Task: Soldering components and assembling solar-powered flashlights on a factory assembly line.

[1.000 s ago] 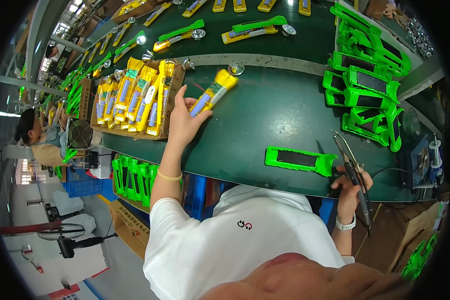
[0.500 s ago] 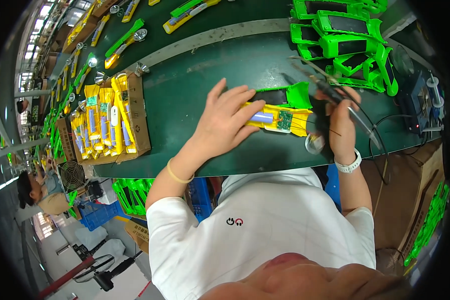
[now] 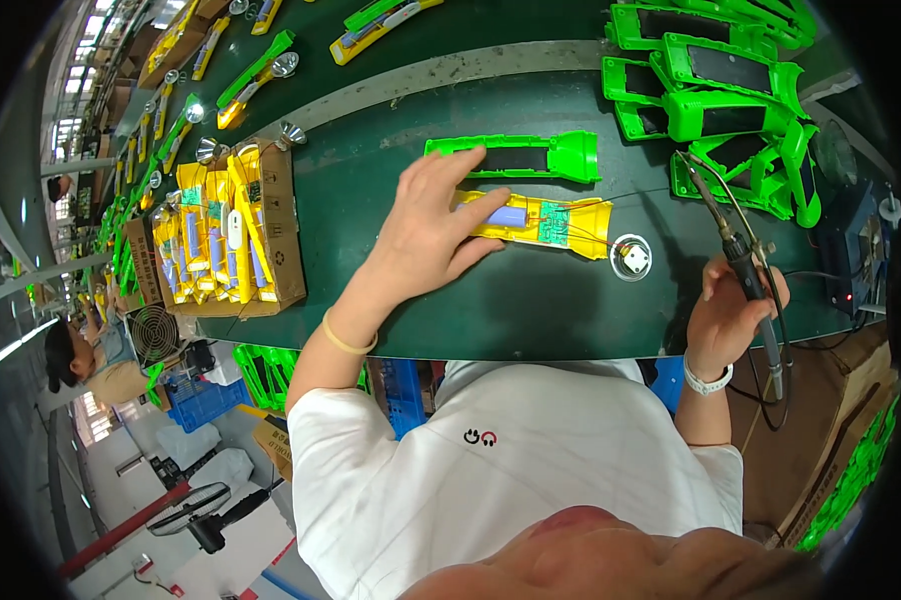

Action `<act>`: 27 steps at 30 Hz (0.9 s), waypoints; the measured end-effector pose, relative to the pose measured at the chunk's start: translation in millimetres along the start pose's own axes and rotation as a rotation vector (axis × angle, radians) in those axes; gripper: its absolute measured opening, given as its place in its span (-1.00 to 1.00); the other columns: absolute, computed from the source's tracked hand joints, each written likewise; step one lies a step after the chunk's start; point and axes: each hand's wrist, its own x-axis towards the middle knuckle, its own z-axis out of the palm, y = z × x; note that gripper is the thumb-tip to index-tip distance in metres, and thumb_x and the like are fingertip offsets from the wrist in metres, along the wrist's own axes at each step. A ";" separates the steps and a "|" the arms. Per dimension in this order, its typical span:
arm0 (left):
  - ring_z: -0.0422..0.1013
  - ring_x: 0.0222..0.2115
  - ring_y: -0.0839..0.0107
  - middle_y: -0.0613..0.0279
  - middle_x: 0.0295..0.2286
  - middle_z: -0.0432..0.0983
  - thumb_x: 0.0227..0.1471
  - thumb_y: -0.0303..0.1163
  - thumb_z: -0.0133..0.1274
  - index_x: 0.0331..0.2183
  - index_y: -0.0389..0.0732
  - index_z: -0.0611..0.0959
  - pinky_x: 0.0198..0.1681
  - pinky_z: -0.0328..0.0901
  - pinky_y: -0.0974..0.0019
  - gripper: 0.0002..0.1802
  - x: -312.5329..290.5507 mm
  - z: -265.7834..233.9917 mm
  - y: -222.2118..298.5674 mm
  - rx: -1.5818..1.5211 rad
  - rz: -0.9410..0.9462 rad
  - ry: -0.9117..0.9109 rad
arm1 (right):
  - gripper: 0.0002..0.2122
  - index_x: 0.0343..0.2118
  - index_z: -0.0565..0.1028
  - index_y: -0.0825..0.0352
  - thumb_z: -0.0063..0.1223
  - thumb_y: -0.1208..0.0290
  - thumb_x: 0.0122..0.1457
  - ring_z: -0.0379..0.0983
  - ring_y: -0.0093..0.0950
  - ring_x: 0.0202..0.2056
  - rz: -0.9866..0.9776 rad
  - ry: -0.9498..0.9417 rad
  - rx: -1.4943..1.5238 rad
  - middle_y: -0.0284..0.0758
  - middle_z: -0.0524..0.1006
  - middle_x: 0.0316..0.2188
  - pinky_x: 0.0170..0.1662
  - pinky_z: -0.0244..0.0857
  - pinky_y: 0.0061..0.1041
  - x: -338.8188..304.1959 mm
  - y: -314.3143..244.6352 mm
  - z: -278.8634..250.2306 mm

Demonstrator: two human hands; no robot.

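My left hand [image 3: 421,235] grips the left end of a yellow flashlight housing half [image 3: 589,222], thumb on the near edge and a finger over the top. Inside this half lie a blue battery cell [image 3: 512,216] and a green circuit board [image 3: 555,224]. Thin wires run from it to a round lamp reflector [image 3: 631,258] on the table. Just behind is a green housing half [image 3: 575,157] with a dark panel; another left fingertip reaches its near edge. Off to the right, my right hand [image 3: 728,310] holds a soldering iron [image 3: 743,262], its tip pointing up and away.
A cardboard box [image 3: 287,235] of yellow halves stands left. Green housings [image 3: 721,65] are piled at the back right, near a blue soldering station [image 3: 841,250]. Assembled pieces [image 3: 256,80] lie beyond a grey strip. A co-worker [image 3: 101,360] sits far left.
My right hand has drawn the soldering iron right and nearer to me, away from the board. The green and yellow halves now lie farther apart, and the reflector shows beside the yellow end.
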 end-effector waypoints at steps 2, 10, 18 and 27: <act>0.25 -0.08 0.11 0.03 -0.13 0.32 -0.26 -0.20 0.20 -0.15 -0.09 0.53 0.06 0.05 -0.01 -0.48 -0.4 -3.1 -8.3 0.114 0.038 -0.092 | -0.61 -0.13 0.17 0.23 -0.23 0.01 0.17 0.30 -0.44 -0.45 0.032 -0.010 0.026 -0.21 0.35 -0.28 -0.54 0.11 -0.62 0.4 1.2 -2.0; 0.31 -0.19 0.12 0.13 -0.24 0.38 -0.24 0.01 0.16 -0.26 -0.14 0.54 -0.09 0.16 0.03 -0.47 -25.8 -29.9 5.0 0.188 0.162 0.123 | -0.59 -0.14 0.17 0.23 -0.23 -0.03 0.16 0.29 -0.44 -0.48 0.054 0.041 0.012 -0.21 0.36 -0.33 -0.55 0.10 -0.63 -1.0 -2.2 -3.8; 0.01 0.06 -0.04 -0.02 -0.01 0.16 -0.31 0.21 0.08 -0.02 -0.24 0.36 0.05 -0.03 0.05 -0.10 -42.0 -17.0 -40.5 0.363 -0.243 0.040 | -0.59 -0.18 0.19 0.25 -0.07 0.03 0.11 0.31 -0.45 -0.49 0.110 -0.028 0.060 -0.25 0.33 -0.33 -0.56 0.14 -0.62 2.0 -7.8 20.6; 0.33 -0.14 0.20 0.16 -0.18 0.43 -0.25 -0.33 0.19 -0.23 -0.21 0.56 -0.08 0.17 0.16 -0.57 5.0 -7.1 -11.2 0.080 0.089 0.085 | -0.66 -0.24 0.16 0.25 0.07 0.30 0.06 0.31 -0.57 -0.69 0.307 -0.053 0.031 -0.32 0.34 -0.56 -0.72 0.06 -0.74 -3.9 -18.0 43.3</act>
